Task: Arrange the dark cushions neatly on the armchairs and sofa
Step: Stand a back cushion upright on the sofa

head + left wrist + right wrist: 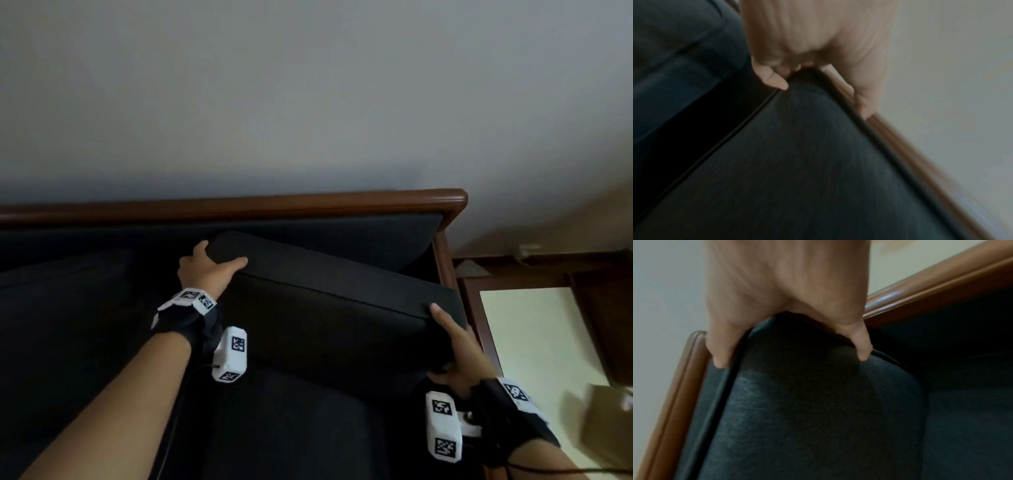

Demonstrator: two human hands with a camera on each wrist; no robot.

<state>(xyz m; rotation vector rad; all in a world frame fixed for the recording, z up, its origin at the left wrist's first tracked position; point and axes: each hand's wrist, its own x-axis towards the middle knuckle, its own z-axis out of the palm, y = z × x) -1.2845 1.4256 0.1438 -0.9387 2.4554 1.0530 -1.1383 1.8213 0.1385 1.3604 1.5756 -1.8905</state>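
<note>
A dark rectangular cushion (325, 308) is held tilted above the seat at the right end of a dark sofa with a brown wooden frame (308, 202). My left hand (209, 267) grips its upper left corner, thumb on one face and fingers behind. My right hand (452, 346) grips the lower right corner. In the left wrist view the left hand (807, 65) straddles the cushion (797, 162) edge. The right wrist view shows the right hand (787, 321) with thumb and fingers either side of the cushion (807, 402) corner.
Another dark cushion (61, 308) lies on the sofa at the left. A wooden side table (534, 325) with a pale top stands right of the sofa arm (445, 260). A tan box (603, 421) sits on it. A plain wall (308, 102) is behind.
</note>
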